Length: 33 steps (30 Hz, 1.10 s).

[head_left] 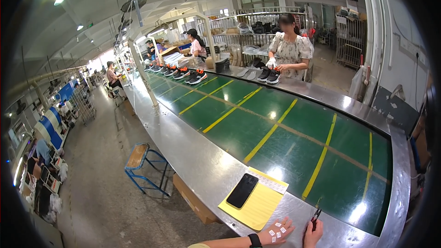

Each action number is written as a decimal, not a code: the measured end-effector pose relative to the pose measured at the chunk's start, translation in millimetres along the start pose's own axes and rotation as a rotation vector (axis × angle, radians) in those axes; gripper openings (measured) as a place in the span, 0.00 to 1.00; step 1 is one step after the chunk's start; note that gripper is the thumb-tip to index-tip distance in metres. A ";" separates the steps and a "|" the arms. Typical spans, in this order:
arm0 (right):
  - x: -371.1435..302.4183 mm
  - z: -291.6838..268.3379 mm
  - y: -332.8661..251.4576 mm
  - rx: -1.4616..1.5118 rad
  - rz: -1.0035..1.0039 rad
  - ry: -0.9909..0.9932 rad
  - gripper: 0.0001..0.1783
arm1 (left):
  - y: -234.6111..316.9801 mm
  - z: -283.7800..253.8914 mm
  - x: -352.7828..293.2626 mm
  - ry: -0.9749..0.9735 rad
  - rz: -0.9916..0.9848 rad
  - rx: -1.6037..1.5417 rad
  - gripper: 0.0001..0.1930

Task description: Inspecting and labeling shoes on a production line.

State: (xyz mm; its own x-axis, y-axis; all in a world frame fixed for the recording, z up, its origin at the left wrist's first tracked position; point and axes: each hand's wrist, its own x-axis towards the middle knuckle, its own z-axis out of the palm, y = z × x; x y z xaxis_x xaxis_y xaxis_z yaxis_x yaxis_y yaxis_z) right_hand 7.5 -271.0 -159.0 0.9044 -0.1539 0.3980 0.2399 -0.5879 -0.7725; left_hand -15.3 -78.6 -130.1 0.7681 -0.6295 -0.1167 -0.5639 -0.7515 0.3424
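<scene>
My left hand (278, 232) lies palm down on the metal table edge, fingers stretched out. Several small white labels are stuck to its back, and a black band (255, 240) circles the wrist. Just right of it, my right hand (313, 235) is closed around a small dark plier-like tool (316, 217), whose tip points away toward the green belt. Its exact kind is too small to tell. Beyond my left hand, a yellow pad of paper (259, 206) carries a black smartphone (242, 190) and a white printed sheet (271, 182).
A green conveyor belt (305, 133) with yellow stripes runs away to the far left. Sneakers (197, 77) stand along its far end. Across it, a person (289, 48) handles dark shoes (268, 75). A blue-legged stool (138, 156) and a cardboard box (195, 202) are at the left.
</scene>
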 end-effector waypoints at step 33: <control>1.6 -10.0 -2.4 0.011 0.005 0.010 0.07 | 7.7 5.0 3.1 0.074 0.020 0.022 0.36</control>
State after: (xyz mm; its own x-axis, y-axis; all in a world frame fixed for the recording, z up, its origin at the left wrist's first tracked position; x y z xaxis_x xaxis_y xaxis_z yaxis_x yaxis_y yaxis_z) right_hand 4.9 -277.8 -151.5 0.9022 -0.1642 0.3989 0.2396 -0.5781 -0.7800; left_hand -18.7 -87.3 -132.5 0.7764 -0.6290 -0.0406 -0.5853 -0.7434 0.3238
